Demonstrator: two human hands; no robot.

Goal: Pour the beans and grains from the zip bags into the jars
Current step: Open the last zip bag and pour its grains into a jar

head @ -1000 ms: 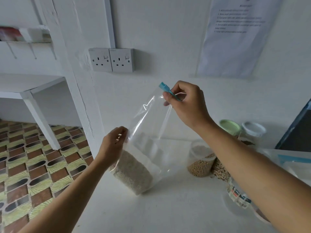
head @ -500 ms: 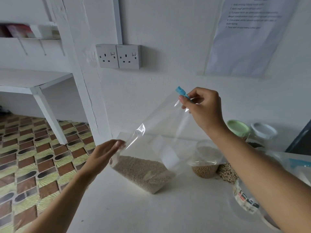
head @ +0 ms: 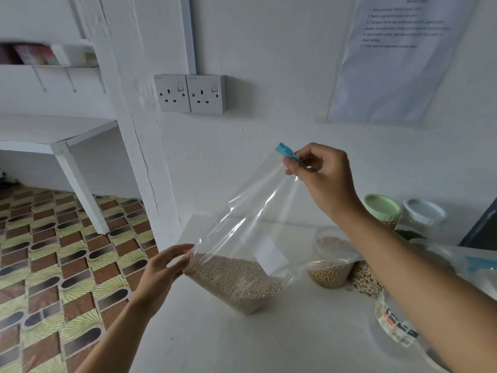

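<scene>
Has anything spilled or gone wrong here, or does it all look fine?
Nothing stands out. The clear plastic zip bag is held tilted between the right hand, pinching its blue zip end, and the left hand at its lower edge; the pale grain sits pooled inside, and none shows on the white counter.

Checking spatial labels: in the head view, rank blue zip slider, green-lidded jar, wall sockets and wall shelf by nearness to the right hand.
1. Blue zip slider, held in the right hand.
2. Green-lidded jar, lower right.
3. Wall sockets, upper left.
4. Wall shelf, far left.
</scene>
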